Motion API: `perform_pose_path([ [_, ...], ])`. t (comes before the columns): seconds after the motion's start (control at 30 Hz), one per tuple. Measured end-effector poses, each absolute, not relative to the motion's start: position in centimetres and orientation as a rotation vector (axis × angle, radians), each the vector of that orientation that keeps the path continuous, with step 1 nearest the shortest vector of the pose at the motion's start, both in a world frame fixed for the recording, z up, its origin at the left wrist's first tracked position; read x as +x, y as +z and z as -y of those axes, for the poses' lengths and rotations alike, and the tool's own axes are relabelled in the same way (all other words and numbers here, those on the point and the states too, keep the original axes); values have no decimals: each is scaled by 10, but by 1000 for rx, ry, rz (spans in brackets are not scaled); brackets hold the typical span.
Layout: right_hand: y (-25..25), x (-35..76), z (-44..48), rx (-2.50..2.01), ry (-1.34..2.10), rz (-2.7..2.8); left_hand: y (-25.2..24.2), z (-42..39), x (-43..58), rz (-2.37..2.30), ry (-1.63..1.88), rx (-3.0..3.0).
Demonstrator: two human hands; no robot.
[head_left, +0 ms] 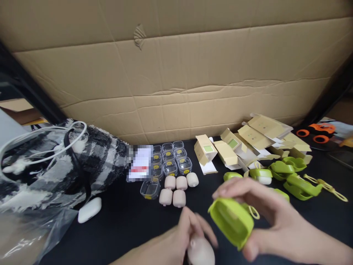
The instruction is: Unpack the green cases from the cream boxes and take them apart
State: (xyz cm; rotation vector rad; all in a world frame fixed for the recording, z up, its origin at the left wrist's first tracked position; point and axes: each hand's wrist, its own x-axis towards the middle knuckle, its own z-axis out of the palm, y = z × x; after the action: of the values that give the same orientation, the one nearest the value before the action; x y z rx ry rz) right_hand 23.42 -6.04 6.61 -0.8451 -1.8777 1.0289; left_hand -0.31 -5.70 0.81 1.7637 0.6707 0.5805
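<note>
In my right hand [278, 217] is a lime-green plastic shell [231, 222], gripped between thumb and fingers with its hollow side facing me. My left hand [190, 230], low in the middle, is curled round a pale pink rounded piece [201, 252] with a small nub. The bottom edge of the view cuts part of it off. Beyond my left hand stand several similar small pink pieces [179, 198] and one cream piece [192, 180]. Behind my right hand lie several green shells [300, 187], some partly hidden, and yellow-green straps [327, 187].
Clear plastic cups with yellow stickers [169, 167] stand in rows. Opened cardboard boxes [226, 152] are heaped at the back right, near an orange toy vehicle [321, 130]. Leftward are a shaggy checked bag [104, 154], a white mouse-like object [89, 210] and a cardboard back wall [176, 73].
</note>
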Motion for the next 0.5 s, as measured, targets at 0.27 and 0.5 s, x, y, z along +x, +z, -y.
perform_pose_path([
  [0.27,69,243,55,-835,839,1748,50,19,4,-945,485,2864],
  [0.5,64,243,56,-886,842,1821,36,9,3,-1033,561,2872],
])
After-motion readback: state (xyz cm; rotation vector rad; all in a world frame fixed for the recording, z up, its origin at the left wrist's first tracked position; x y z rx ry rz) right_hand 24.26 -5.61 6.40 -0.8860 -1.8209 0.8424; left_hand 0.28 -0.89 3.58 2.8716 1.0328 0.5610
